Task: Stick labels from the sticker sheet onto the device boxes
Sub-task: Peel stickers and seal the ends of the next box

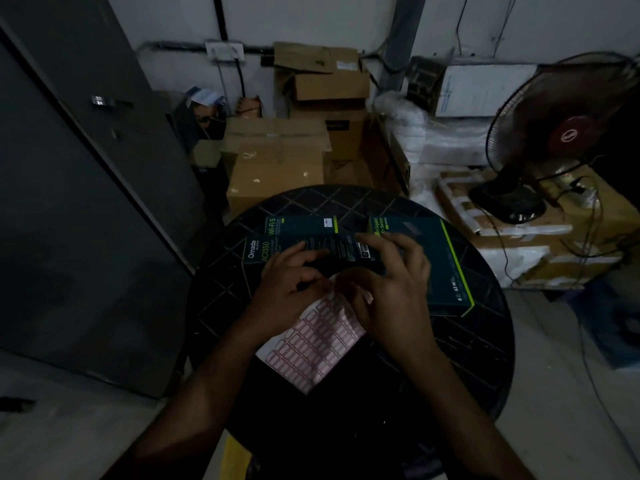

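Dim frame, reading left to right across the round black table (485,341).

Left hand (294,289): fingers curled at the top edge of the sticker sheet (311,344), fingertips reaching onto the near side of the Omada AC1350 box (277,251). Looks like it's pinning the sheet/box, but whether it's pinching anything — cannot tell, too dark.

Sticker sheet: white with red-bordered labels, lies mid-table toward the near edge, top part under both hands.

Omada AC1350 box: long, dark teal, lying flat across the table centre. Second box marked Wi-Fi 5 (301,225) just behind it, toward the far edge.

Right hand (391,289): fingers spread and reaching over the right end of the AC1350 box; thumb side low at the sheet's top corner. Possibly a label at the thumb, not resolvable.

Larger switch box (443,265) sits at the right edge of the table, touching or just beside the right hand.

Off-table: cardboard cartons (277,161) behind, pedestal fan (554,133) far right.

Step, my read: peeling a label or pressing one onto the AC1350 box. Next move needs a clean peel at one label corner, sheet held flat by the left hand, then press flat on a bare panel.
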A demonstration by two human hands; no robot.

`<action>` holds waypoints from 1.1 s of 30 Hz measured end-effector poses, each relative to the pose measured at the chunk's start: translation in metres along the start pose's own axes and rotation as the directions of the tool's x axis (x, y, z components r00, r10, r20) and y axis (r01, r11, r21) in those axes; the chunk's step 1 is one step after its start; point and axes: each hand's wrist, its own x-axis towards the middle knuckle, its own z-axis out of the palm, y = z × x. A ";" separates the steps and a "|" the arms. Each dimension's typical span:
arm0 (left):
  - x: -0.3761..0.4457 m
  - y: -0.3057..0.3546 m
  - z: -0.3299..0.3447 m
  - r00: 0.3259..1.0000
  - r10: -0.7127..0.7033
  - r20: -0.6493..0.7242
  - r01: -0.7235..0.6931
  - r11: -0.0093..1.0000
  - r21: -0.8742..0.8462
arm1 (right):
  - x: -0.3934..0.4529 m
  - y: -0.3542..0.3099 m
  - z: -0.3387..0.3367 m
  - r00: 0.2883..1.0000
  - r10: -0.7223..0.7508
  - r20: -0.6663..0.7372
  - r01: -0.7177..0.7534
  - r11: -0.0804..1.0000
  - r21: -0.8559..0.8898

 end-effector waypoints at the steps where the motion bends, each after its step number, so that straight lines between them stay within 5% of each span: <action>1: 0.000 0.000 0.000 1.000 0.010 -0.007 -0.010 1.000 0.001 | 0.000 -0.001 0.000 1.000 0.008 0.006 -0.008 1.000 0.010; 11: -0.003 0.003 0.003 0.999 -0.004 -0.037 0.003 1.000 -0.016 | -0.004 -0.005 0.002 0.996 -0.018 0.082 0.018 1.000 -0.011; 17: -0.002 0.000 0.004 0.999 0.006 -0.046 -0.006 1.000 0.009 | -0.006 -0.001 0.004 0.988 0.021 0.150 -0.050 0.980 0.194; 25: 0.001 0.002 0.001 0.999 0.010 -0.042 -0.008 0.999 0.048 | 0.000 0.017 -0.012 0.943 0.179 0.282 -0.329 0.648 0.687; 33: 0.002 0.003 0.005 0.986 0.040 -0.163 -0.028 0.997 0.078 | -0.021 0.052 0.006 0.917 0.321 0.236 -0.395 0.656 0.643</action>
